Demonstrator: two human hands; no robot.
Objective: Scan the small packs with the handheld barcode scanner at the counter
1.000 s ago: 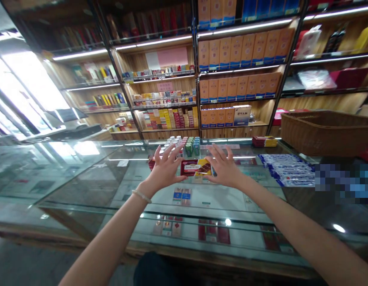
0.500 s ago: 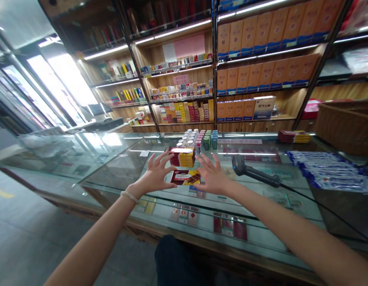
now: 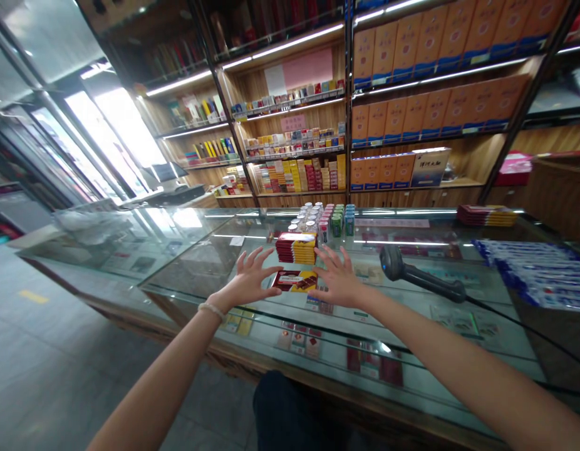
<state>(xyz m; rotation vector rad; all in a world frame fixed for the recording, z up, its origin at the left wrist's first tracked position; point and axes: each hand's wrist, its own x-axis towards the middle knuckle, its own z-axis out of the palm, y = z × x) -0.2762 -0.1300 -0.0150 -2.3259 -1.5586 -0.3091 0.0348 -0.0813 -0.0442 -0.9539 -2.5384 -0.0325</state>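
A red and yellow chocolate packet (image 3: pixel 294 281) lies flat on the glass counter, its picture side up. Just behind it is a stack of similar packets (image 3: pixel 296 248). My left hand (image 3: pixel 252 276), with a beaded bracelet on the wrist, is at the left of the packet, fingers spread and holding nothing. On the right side, my right hand (image 3: pixel 337 279) has its fingers apart and is likewise without anything in it. Both thumbs point inward, close to the flat packet's ends; whether they touch it I cannot tell.
Small bottles and tins (image 3: pixel 321 219) stand in rows behind the stack. A black handheld scanner (image 3: pixel 421 277) with a cable lies to the right. Farther right are blue-and-white packages (image 3: pixel 537 272) and another packet stack (image 3: pixel 487 215). Stocked shelves (image 3: pixel 412 141) rise behind the glass counter (image 3: pixel 186 250).
The view has shifted, so the whole scene sits slightly farther right. My left hand's fingertips are a little lower beside the stack. Both hands stay open around the packet, which looks unmoved.
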